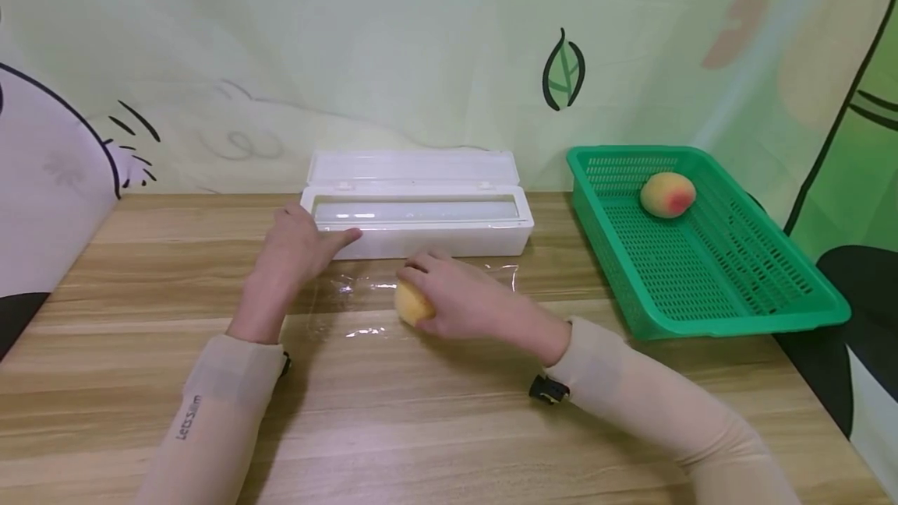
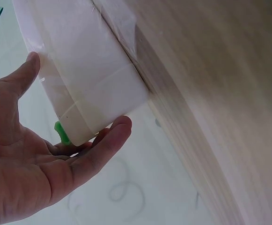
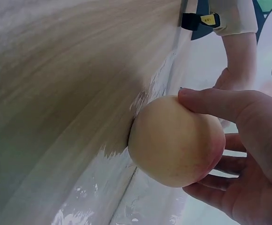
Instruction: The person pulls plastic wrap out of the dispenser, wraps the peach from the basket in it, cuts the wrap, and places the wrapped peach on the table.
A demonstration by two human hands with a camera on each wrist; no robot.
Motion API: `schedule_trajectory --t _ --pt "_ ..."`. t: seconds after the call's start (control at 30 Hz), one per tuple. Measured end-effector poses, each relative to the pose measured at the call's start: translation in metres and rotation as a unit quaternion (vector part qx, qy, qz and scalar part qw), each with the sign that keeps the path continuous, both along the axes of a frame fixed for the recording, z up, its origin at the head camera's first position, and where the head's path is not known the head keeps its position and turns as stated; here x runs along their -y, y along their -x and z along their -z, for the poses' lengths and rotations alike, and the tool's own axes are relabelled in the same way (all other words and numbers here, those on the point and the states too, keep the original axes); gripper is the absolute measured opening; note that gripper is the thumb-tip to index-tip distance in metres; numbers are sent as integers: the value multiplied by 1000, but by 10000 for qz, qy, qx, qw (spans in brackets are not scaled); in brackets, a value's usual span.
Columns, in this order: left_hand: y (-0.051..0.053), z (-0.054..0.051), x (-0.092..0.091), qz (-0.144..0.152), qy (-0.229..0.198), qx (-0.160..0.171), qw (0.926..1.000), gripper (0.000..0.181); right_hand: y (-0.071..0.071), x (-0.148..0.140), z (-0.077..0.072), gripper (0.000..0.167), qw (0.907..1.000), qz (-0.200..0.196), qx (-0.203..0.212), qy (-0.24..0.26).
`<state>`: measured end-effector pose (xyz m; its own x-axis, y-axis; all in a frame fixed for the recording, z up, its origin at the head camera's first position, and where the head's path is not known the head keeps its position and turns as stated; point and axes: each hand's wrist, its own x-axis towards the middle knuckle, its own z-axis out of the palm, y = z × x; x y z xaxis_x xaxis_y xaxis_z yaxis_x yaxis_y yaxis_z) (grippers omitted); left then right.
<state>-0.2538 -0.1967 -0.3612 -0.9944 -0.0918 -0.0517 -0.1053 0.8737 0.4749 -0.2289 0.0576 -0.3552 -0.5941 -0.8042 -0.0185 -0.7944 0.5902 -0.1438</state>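
My right hand (image 1: 459, 294) grips a yellow-pink peach (image 1: 412, 303), which rests on a sheet of clear film (image 1: 351, 304) lying on the table in front of a white box. In the right wrist view, thumb and fingers curl round the peach (image 3: 173, 140). My left hand (image 1: 298, 244) holds the left end of the white box (image 1: 435, 244). The left wrist view shows the thumb at one edge of the box (image 2: 103, 84) and the fingers of the left hand (image 2: 42, 154) round its end. The box's clear lid (image 1: 414, 168) stands raised at the back.
At the right stands a green basket (image 1: 631, 287) with another peach (image 1: 667, 195) in its back part. A printed cloth (image 1: 421, 45) hangs behind the wooden table (image 1: 393, 427).
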Motion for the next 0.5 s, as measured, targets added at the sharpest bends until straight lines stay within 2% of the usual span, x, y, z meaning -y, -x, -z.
schedule_trajectory --t 0.23,0.5 --pt "0 0 1 35 -83 29 10000 117 1 -1 8 85 9998 2 45 177" --pt "-1 -6 4 181 -167 260 9994 119 0 -5 15 71 9987 -173 -7 478"
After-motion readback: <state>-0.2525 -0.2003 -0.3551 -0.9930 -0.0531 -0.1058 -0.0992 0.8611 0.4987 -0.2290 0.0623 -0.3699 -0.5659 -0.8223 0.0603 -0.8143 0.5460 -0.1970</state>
